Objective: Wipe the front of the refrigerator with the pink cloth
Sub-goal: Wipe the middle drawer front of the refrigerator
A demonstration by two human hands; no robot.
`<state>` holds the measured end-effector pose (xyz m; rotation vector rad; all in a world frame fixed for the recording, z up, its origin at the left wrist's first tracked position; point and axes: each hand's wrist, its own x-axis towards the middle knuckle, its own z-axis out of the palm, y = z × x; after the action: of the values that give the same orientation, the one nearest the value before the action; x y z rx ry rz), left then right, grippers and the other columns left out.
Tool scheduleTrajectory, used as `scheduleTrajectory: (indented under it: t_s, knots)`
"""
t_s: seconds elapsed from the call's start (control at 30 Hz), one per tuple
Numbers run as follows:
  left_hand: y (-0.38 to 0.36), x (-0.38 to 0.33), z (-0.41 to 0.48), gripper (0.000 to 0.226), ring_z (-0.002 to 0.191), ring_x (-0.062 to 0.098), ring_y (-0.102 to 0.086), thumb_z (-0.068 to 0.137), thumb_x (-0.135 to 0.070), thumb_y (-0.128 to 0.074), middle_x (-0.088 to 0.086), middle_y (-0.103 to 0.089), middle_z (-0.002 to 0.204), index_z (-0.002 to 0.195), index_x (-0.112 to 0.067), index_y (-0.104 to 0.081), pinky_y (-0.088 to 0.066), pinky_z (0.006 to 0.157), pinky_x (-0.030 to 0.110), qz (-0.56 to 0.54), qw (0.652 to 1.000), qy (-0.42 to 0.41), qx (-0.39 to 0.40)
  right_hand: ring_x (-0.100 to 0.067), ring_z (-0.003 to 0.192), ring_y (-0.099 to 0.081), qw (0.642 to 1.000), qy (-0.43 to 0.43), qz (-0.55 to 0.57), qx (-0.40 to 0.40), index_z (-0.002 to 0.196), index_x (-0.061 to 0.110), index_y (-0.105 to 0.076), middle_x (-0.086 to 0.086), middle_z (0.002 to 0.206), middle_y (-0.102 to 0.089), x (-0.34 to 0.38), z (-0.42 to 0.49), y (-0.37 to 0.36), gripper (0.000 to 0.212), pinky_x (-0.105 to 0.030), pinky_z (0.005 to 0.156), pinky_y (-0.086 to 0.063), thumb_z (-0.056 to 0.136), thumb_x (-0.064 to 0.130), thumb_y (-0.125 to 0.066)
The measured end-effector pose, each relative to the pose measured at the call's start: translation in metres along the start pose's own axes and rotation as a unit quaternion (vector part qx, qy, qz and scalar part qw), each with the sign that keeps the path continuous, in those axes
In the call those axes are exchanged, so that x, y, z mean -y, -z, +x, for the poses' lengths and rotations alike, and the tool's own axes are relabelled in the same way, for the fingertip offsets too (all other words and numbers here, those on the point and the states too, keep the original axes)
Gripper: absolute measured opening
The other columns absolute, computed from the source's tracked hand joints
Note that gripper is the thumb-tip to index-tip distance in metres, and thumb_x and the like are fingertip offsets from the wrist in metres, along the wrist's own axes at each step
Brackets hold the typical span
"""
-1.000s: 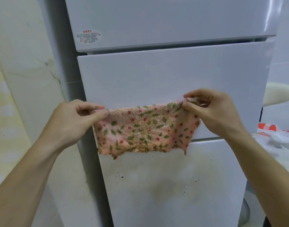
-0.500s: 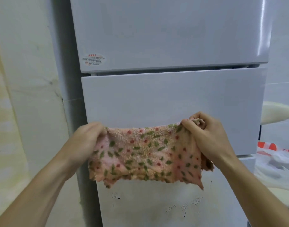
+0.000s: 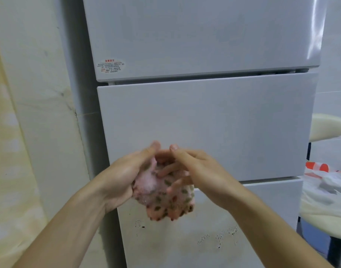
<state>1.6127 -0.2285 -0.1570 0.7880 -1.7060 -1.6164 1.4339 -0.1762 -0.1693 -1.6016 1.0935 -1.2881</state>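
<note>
My fuzzy pink cloth (image 3: 163,203) is dotted with green and red spots. The tall metal refrigerator (image 3: 204,122) looks pale grey-white, its bottom door (image 3: 185,246) stained brownish and flecked with black specks.

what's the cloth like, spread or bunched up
Bunched up: the cloth is a wad held between the left hand and the right hand, with no flat sheet hanging.

- pink cloth (image 3: 162,200): green-red spots, bunched between left hand (image 3: 123,176) and right hand (image 3: 198,169)
- refrigerator (image 3: 204,122): white, doors closed, dark specks and stains on lowest door
</note>
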Motion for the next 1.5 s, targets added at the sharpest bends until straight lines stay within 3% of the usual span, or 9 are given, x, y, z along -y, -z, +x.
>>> scheduleTrajectory:
  t_s: [0.13, 0.27, 0.53, 0.73, 0.83, 0.97, 1.13, 1.27, 1.5]
  knots:
    - [0.005, 0.0, -0.002, 0.022, 0.109, 0.037, -0.074, 0.098, 0.0, -0.06, 0.024, -0.075, 0.118, 0.117, -0.001, -0.071, -0.061, 0.096, 0.046, 0.064, 0.995, -0.037, -0.068, -0.013, 0.091, -0.072, 0.982, 0.12, -0.108, -0.098, 0.118, 0.028, -0.076, 0.004, 0.101, -0.076, -0.005, 0.002, 0.018, 0.023, -0.031, 0.077, -0.059, 0.104, 0.018, -0.062]
    - [0.01, -0.003, -0.003, 0.035, 0.108, 0.034, -0.075, 0.087, -0.005, -0.067, 0.021, -0.075, 0.117, 0.122, -0.002, -0.067, -0.058, 0.096, 0.047, 0.011, 0.994, -0.056, -0.089, 0.002, 0.112, -0.059, 0.955, 0.11, -0.269, -0.063, 0.13, 0.043, -0.063, 0.019, 0.119, -0.06, -0.009, 0.0, 0.029, 0.044, -0.021, 0.093, -0.054, 0.089, 0.052, -0.076]
    - [0.024, -0.001, 0.001, 0.023, 0.099, 0.026, -0.076, 0.088, -0.002, -0.074, 0.009, -0.079, 0.102, 0.109, -0.013, -0.075, -0.06, 0.084, 0.036, 0.114, 0.971, -0.133, -0.16, -0.012, 0.08, -0.072, 0.998, 0.023, -0.036, -0.042, 0.087, 0.017, -0.068, 0.003, 0.085, -0.073, -0.02, 0.002, 0.018, 0.028, -0.027, 0.07, -0.054, 0.087, 0.041, -0.084]
    - [0.03, -0.003, 0.004, 0.025, 0.099, 0.021, -0.077, 0.093, -0.013, -0.072, 0.005, -0.08, 0.104, 0.117, -0.013, -0.067, -0.062, 0.086, 0.033, 0.078, 0.944, -0.217, -0.236, -0.008, 0.064, -0.059, 0.939, 0.12, -0.073, -0.313, 0.077, 0.017, -0.063, 0.009, 0.068, -0.063, -0.001, 0.0, 0.016, 0.022, -0.031, 0.061, -0.05, 0.087, 0.028, -0.08]
    - [0.048, -0.008, 0.004, 0.014, 0.094, 0.022, -0.077, 0.102, -0.006, -0.061, 0.005, -0.08, 0.1, 0.114, -0.011, -0.066, -0.06, 0.08, 0.035, 0.056, 0.909, -0.254, -0.325, -0.022, 0.064, -0.065, 0.882, 0.224, -0.045, -0.411, 0.088, 0.023, -0.058, 0.003, 0.071, -0.064, 0.009, -0.002, 0.012, 0.028, -0.047, 0.062, -0.059, 0.09, 0.041, -0.079]
    - [0.067, -0.008, 0.006, 0.015, 0.09, 0.022, -0.075, 0.103, -0.006, -0.057, 0.004, -0.077, 0.098, 0.105, -0.016, -0.068, -0.06, 0.079, 0.036, 0.078, 0.872, -0.29, -0.386, -0.03, 0.107, -0.06, 0.909, 0.182, -0.275, -0.254, 0.118, 0.037, -0.055, -0.005, 0.126, -0.059, -0.01, 0.024, -0.012, 0.034, -0.046, 0.094, -0.055, 0.099, 0.065, -0.051]
    - [0.084, 0.007, 0.017, 0.023, 0.088, 0.016, -0.07, 0.098, -0.003, -0.058, 0.0, -0.073, 0.095, 0.095, -0.023, -0.068, -0.058, 0.079, 0.031, 0.163, 0.805, -0.331, -0.464, -0.03, 0.076, -0.065, 0.741, 0.315, -0.468, -0.364, 0.113, 0.014, -0.066, -0.006, 0.092, -0.07, -0.028, 0.056, -0.02, 0.025, -0.041, 0.06, -0.055, 0.1, 0.035, -0.066]
    - [0.108, 0.022, 0.027, 0.017, 0.098, 0.013, -0.058, 0.094, -0.013, -0.058, 0.004, -0.058, 0.114, 0.108, -0.011, -0.066, -0.049, 0.089, 0.024, 0.314, 0.68, -0.403, -0.526, -0.031, 0.108, -0.06, 0.652, 0.383, -0.511, -0.409, 0.116, 0.009, -0.071, -0.007, 0.109, -0.07, -0.033, 0.08, -0.008, 0.032, -0.042, 0.092, -0.045, 0.093, 0.031, -0.077]
    - [0.137, 0.04, 0.054, 0.053, 0.154, 0.032, -0.027, 0.096, -0.026, -0.053, 0.016, -0.034, 0.163, 0.146, -0.009, -0.047, -0.019, 0.123, 0.045, 0.471, 0.586, -0.41, -0.517, -0.033, 0.163, 0.001, 0.661, 0.314, -0.584, -0.351, 0.166, 0.029, -0.026, -0.009, 0.176, -0.012, -0.03, 0.102, -0.034, 0.061, -0.051, 0.131, 0.007, 0.11, 0.047, -0.039]
